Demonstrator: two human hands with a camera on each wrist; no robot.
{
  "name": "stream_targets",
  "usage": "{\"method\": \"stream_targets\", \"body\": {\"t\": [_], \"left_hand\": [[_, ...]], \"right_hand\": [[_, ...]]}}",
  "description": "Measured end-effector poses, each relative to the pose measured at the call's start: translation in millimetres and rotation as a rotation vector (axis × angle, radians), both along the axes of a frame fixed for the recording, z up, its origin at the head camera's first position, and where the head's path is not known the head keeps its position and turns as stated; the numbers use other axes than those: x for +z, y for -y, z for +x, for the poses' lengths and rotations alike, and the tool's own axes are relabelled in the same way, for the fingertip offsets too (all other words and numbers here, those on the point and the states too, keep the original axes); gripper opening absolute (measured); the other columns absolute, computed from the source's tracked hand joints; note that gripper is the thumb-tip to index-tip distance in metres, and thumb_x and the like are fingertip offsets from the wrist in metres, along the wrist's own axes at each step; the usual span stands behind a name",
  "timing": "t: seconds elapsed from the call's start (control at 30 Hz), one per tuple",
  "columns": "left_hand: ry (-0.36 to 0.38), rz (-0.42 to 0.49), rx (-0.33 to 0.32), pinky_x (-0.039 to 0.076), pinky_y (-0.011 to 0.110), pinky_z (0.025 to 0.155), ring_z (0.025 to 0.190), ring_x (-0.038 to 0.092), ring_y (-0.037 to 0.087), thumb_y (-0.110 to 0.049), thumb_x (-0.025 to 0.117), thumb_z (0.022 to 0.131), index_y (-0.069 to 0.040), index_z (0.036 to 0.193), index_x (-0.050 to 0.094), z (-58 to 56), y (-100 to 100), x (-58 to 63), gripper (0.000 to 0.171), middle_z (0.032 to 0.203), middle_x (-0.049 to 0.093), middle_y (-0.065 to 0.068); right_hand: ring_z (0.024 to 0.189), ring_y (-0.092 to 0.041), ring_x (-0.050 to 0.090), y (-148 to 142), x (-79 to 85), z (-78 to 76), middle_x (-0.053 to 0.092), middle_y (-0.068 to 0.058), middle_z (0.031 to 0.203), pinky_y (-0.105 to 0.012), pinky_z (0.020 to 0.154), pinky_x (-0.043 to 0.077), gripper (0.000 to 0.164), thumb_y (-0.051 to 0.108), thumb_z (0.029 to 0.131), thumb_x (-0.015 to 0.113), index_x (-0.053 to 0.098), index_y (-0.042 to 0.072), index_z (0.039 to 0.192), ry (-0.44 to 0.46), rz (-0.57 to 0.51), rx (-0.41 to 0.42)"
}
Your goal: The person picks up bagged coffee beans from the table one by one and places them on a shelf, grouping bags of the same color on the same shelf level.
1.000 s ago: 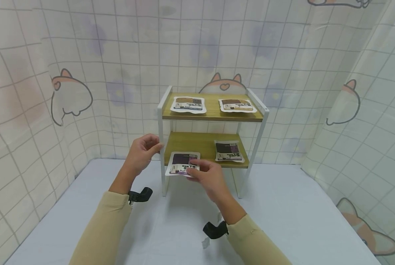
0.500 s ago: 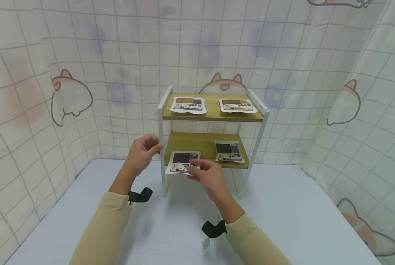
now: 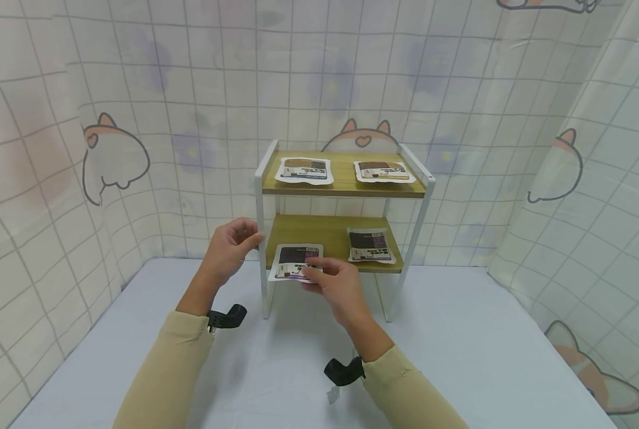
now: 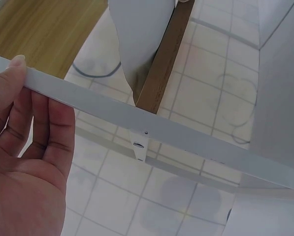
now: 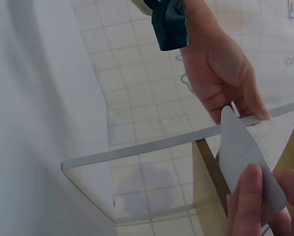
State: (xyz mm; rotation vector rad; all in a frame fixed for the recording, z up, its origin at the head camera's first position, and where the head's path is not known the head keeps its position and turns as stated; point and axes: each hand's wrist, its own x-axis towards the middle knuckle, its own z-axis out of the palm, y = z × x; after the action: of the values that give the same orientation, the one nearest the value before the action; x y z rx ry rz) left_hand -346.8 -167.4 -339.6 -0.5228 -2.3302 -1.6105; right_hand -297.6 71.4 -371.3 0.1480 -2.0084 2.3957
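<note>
My left hand (image 3: 232, 245) grips the white left front post (image 4: 102, 104) of a small two-tier shelf, thumb on one side and fingers behind. With thumb and fingers, my right hand (image 3: 336, 286) pinches the right edge of a flat black, white and purple packet (image 3: 292, 261). That packet lies at the left of the lower shelf board (image 3: 319, 225), its near edge jutting past the board's front. In the right wrist view the packet's pale underside (image 5: 243, 152) shows, tilted over the board edge. A matching packet (image 3: 371, 245) rests at the right of the same board.
On the upper board (image 3: 343, 161) lie two flat packets, one with blue print (image 3: 305, 171) at left and one with orange print (image 3: 383, 172) at right. The shelf stands on a white-covered table (image 3: 298, 363) before a grid-patterned curtain (image 3: 206, 119).
The packet in my right hand has risen slightly and moved a little inward over the lower board. My right wrist has shifted slightly left. The left hand has kept its place on the post.
</note>
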Motion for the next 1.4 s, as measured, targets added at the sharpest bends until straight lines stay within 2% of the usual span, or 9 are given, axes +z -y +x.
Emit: {"method": "stream_targets", "body": {"t": [0.23, 0.4, 0.57, 0.77, 1.03, 1.4], "left_hand": [[-0.001, 0.000, -0.001, 0.053, 0.025, 0.094, 0.105, 0.065, 0.021, -0.023, 0.066, 0.101, -0.001, 0.114, 0.066, 0.3, -0.4, 0.5, 0.024, 0.116, 0.069, 0.017], [-0.002, -0.003, 0.002, 0.053, 0.025, 0.094, 0.106, 0.065, 0.021, -0.022, 0.066, 0.101, -0.002, 0.114, 0.066, 0.6, -0.2, 0.5, 0.024, 0.115, 0.070, 0.017], [-0.011, -0.003, 0.004, 0.054, 0.023, 0.093, 0.104, 0.066, 0.020, -0.022, 0.066, 0.101, -0.001, 0.113, 0.066, 1.6, 0.0, 1.1, 0.023, 0.114, 0.070, 0.017], [-0.005, 0.001, 0.001, 0.054, 0.024, 0.092, 0.104, 0.065, 0.021, -0.021, 0.066, 0.101, -0.002, 0.112, 0.066, 1.2, -0.3, 1.8, 0.022, 0.113, 0.069, 0.017], [-0.002, 0.001, -0.001, 0.054, 0.025, 0.093, 0.107, 0.065, 0.024, -0.022, 0.067, 0.101, -0.001, 0.111, 0.065, 1.1, -0.9, 2.0, 0.023, 0.115, 0.069, 0.017], [0.016, 0.006, 0.006, 0.054, 0.037, 0.098, 0.109, 0.064, 0.026, -0.020, 0.067, 0.101, -0.002, 0.111, 0.065, 1.5, -1.6, 3.0, 0.021, 0.116, 0.068, 0.016]], "right_hand": [[0.091, -0.021, 0.074, -0.5, 1.2, 5.2, 0.067, -0.018, 0.123, -0.034, 0.082, 0.062, 0.037, 0.007, 0.089, 0.079, 0.072, 0.000, 0.124, 0.040, -0.034, 0.043], [0.098, -0.021, 0.071, -3.4, -1.3, 8.6, 0.068, -0.014, 0.124, -0.034, 0.091, 0.060, 0.048, 0.014, 0.083, 0.086, 0.072, 0.012, 0.128, 0.050, 0.082, 0.063], [0.103, -0.023, 0.064, -6.5, -6.6, 8.8, 0.069, -0.012, 0.122, -0.031, 0.091, 0.058, 0.052, 0.017, 0.082, 0.088, 0.071, 0.017, 0.131, 0.009, 0.181, 0.073], [0.102, -0.023, 0.064, -5.7, -6.8, 10.5, 0.069, -0.013, 0.120, -0.030, 0.089, 0.059, 0.051, 0.015, 0.082, 0.087, 0.071, 0.016, 0.130, -0.012, 0.179, 0.070], [0.109, -0.024, 0.064, -4.5, -4.8, 10.1, 0.066, -0.011, 0.132, -0.032, 0.093, 0.059, 0.045, 0.013, 0.085, 0.085, 0.072, 0.011, 0.128, -0.027, 0.149, 0.046], [0.113, -0.026, 0.064, -2.7, -4.0, 5.6, 0.066, -0.009, 0.133, -0.035, 0.097, 0.058, 0.045, 0.019, 0.084, 0.086, 0.073, 0.013, 0.127, -0.015, 0.171, 0.005]]}}
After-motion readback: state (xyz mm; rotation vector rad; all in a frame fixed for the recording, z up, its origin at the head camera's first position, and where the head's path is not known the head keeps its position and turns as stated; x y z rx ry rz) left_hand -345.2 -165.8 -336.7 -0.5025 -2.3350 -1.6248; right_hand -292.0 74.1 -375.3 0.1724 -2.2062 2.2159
